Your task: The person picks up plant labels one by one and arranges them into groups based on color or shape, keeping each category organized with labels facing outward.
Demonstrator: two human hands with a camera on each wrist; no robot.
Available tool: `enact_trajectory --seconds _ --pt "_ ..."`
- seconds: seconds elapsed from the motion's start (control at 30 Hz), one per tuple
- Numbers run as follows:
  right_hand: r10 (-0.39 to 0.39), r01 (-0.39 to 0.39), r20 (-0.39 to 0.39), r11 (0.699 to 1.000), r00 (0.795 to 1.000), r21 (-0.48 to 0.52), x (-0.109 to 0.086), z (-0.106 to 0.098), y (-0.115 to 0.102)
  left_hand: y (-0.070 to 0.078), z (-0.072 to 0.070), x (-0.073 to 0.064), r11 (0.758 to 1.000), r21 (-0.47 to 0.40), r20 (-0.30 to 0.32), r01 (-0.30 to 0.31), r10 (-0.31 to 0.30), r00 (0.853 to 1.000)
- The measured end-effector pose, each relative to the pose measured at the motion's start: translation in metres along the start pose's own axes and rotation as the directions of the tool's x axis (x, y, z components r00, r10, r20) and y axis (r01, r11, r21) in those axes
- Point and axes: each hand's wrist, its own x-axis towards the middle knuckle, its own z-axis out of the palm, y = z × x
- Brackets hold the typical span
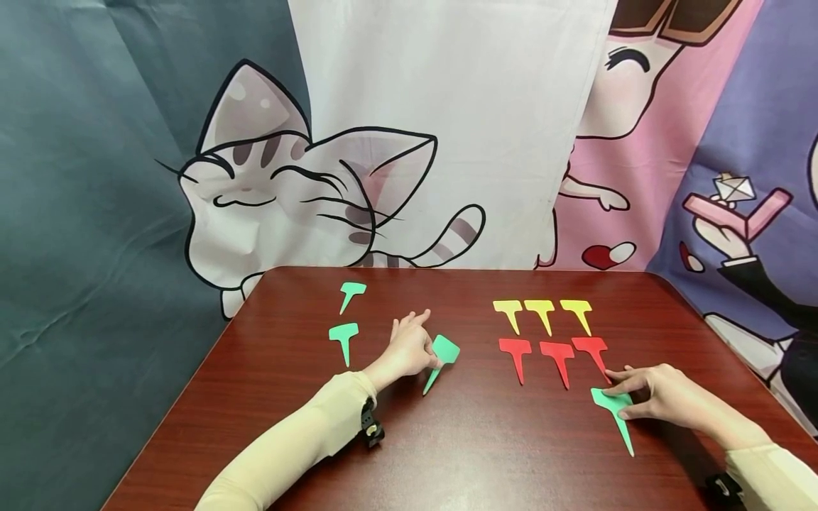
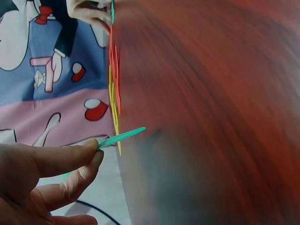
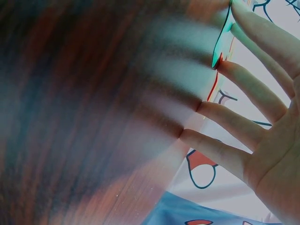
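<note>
My left hand (image 1: 409,348) pinches a green T-shaped plant label (image 1: 445,349) between thumb and index finger, its pointed stem angled down toward me. In the left wrist view, the label's green stem (image 2: 124,136) sticks out past the fingertips. My right hand (image 1: 671,397) touches the broad head of another green label (image 1: 613,401) with straight, spread fingers. That label's stem points toward me, and its edge (image 3: 220,44) shows beside the fingers in the right wrist view. A red label (image 1: 591,346) lies just beyond that hand, its tip near the fingers.
Two more green labels (image 1: 345,333) lie on the left of the brown table (image 1: 486,454). On the right are a row of yellow labels (image 1: 540,307) and, nearer, red labels (image 1: 558,353). A cartoon-printed curtain (image 1: 460,85) hangs behind the table.
</note>
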Motion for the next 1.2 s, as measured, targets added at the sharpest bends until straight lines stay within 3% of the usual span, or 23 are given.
enact_trajectory --seconds 0.5,0.73,1.2 --pt "-0.034 0.034 -0.036 0.999 0.999 0.013 0.000 0.000 0.001 0.035 0.024 0.007 0.998 0.037 0.090 -0.054 0.050 0.995" --pt "-0.024 0.024 -0.027 1.000 0.999 0.019 0.002 0.000 0.000 0.053 0.034 0.008 0.989 0.072 0.123 -0.127 0.118 0.985" --pt "-0.024 0.024 -0.030 1.000 0.999 0.010 0.000 0.000 0.001 0.102 0.065 0.012 0.969 0.214 0.180 -0.125 0.087 0.980"
